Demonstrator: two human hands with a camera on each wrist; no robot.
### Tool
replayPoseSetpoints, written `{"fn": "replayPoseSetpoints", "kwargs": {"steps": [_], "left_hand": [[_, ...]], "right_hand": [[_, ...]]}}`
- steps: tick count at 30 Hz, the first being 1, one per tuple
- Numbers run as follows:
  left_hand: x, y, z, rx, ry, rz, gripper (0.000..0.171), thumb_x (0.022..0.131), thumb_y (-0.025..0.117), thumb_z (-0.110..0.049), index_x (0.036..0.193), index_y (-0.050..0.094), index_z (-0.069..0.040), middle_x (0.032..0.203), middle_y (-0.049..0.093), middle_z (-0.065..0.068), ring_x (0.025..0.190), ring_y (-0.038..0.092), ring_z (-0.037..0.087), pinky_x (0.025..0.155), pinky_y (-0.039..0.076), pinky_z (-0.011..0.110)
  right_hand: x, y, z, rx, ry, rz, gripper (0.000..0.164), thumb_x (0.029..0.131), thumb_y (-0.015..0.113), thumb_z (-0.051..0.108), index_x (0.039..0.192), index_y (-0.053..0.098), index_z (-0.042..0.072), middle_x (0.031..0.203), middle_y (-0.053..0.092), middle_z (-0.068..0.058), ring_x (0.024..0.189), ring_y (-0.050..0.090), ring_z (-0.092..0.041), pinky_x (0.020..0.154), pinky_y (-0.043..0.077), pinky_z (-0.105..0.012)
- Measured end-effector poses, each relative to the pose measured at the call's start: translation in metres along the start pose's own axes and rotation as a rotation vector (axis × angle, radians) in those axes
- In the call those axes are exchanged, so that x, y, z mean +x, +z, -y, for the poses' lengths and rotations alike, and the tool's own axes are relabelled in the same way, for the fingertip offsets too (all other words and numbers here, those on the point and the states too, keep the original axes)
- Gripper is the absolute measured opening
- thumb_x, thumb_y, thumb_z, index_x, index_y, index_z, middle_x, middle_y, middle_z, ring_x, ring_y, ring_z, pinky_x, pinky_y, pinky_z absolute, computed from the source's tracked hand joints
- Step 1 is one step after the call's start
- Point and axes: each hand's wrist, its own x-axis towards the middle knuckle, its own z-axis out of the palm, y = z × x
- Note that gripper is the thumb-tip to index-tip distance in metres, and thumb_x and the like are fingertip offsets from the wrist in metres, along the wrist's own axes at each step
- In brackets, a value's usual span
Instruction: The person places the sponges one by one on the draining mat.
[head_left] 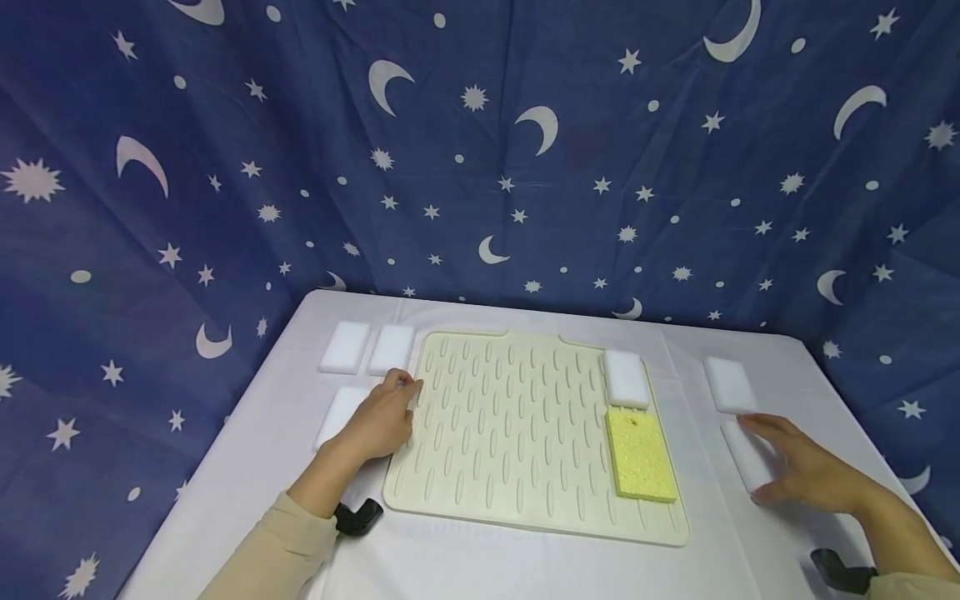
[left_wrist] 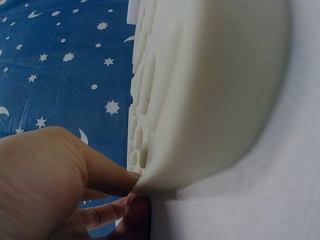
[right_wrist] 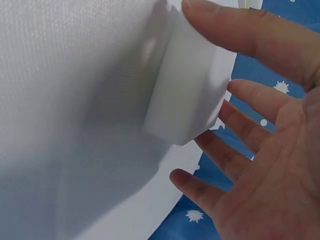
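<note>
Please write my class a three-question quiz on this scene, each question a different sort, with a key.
1. Count: how many white blocks show in the head view?
2. True or false: the yellow sponge lies on the left half of the mat.
3. Multiple choice: what is the left hand touching?
A) The sponge
B) The edge of the cream mat
C) The backdrop

Key:
1. Six: three left of the mat, one on it, two to its right.
2. False; the yellow sponge lies near its right edge.
3. B
</note>
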Motion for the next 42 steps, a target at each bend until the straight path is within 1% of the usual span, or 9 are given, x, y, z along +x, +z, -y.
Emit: {"fn": "replayPoseSetpoints", "kwargs": {"steps": [4, 10, 20, 26, 31, 33, 40, 42], "left_hand": [[0.001, 0.000, 0.001, 0.008, 0.005, -0.005, 0.054, 0.096, 0.057, -0.001, 0.149, 0.052, 0.003, 0.150, 0.046, 0.020, 0.116, 0.059, 0.034, 0.098, 0.052, 0.048], [0.002, 0.000, 0.001, 0.000, -0.001, -0.005, 0.053, 0.096, 0.057, 0.000, 0.149, 0.052, 0.004, 0.149, 0.046, 0.019, 0.113, 0.059, 0.032, 0.097, 0.053, 0.047], [0.002, 0.000, 0.002, -0.004, -0.010, -0.008, 0.053, 0.096, 0.058, -0.001, 0.148, 0.052, 0.004, 0.148, 0.047, 0.019, 0.112, 0.059, 0.031, 0.096, 0.053, 0.047], [0.002, -0.001, 0.001, -0.007, -0.007, -0.008, 0.053, 0.096, 0.058, 0.000, 0.148, 0.052, 0.005, 0.148, 0.048, 0.019, 0.112, 0.059, 0.031, 0.096, 0.053, 0.048], [0.001, 0.000, 0.001, -0.007, -0.009, -0.006, 0.053, 0.096, 0.057, -0.001, 0.149, 0.052, 0.004, 0.148, 0.047, 0.019, 0.114, 0.059, 0.031, 0.098, 0.052, 0.048], [0.001, 0.002, 0.002, -0.009, -0.008, -0.005, 0.053, 0.096, 0.057, -0.001, 0.149, 0.052, 0.004, 0.148, 0.047, 0.019, 0.115, 0.059, 0.032, 0.098, 0.052, 0.048], [0.000, 0.002, 0.001, -0.016, -0.001, -0.009, 0.053, 0.096, 0.058, 0.000, 0.148, 0.052, 0.005, 0.148, 0.047, 0.020, 0.115, 0.059, 0.032, 0.099, 0.052, 0.048], [0.000, 0.002, 0.001, -0.014, -0.001, -0.010, 0.053, 0.096, 0.058, 0.000, 0.148, 0.052, 0.005, 0.148, 0.047, 0.019, 0.114, 0.059, 0.031, 0.098, 0.052, 0.048]], "right_hand": [[0.002, -0.002, 0.001, -0.019, 0.005, -0.014, 0.124, 0.061, 0.095, 0.034, 0.158, 0.030, -0.006, 0.156, 0.023, -0.036, 0.136, 0.029, -0.060, 0.101, 0.031, -0.083], [0.003, -0.004, 0.006, -0.030, -0.003, -0.030, 0.123, 0.061, 0.096, 0.036, 0.158, 0.031, -0.004, 0.156, 0.023, -0.036, 0.137, 0.027, -0.060, 0.101, 0.029, -0.084], [0.006, -0.008, 0.021, -0.068, -0.027, -0.044, 0.120, 0.064, 0.095, 0.040, 0.157, 0.033, -0.002, 0.156, 0.025, -0.035, 0.135, 0.029, -0.057, 0.100, 0.031, -0.083], [0.007, -0.009, 0.031, -0.095, -0.039, -0.055, 0.120, 0.064, 0.095, 0.044, 0.157, 0.034, -0.002, 0.155, 0.027, -0.035, 0.133, 0.033, -0.055, 0.100, 0.035, -0.081], [0.008, -0.010, 0.042, -0.084, -0.040, -0.052, 0.122, 0.064, 0.095, 0.049, 0.157, 0.035, -0.001, 0.156, 0.028, -0.034, 0.134, 0.034, -0.054, 0.101, 0.036, -0.081], [0.009, -0.010, 0.045, -0.084, -0.049, -0.051, 0.121, 0.064, 0.095, 0.049, 0.157, 0.036, 0.000, 0.156, 0.028, -0.033, 0.134, 0.034, -0.054, 0.101, 0.036, -0.080], [0.014, -0.014, 0.059, -0.090, -0.151, -0.090, 0.116, 0.066, 0.096, 0.047, 0.155, 0.040, -0.001, 0.153, 0.035, -0.030, 0.134, 0.036, -0.052, 0.102, 0.037, -0.076], [0.016, -0.015, 0.064, -0.096, -0.165, -0.098, 0.115, 0.065, 0.096, 0.048, 0.155, 0.041, -0.001, 0.153, 0.037, -0.029, 0.134, 0.038, -0.051, 0.102, 0.038, -0.075]]}}
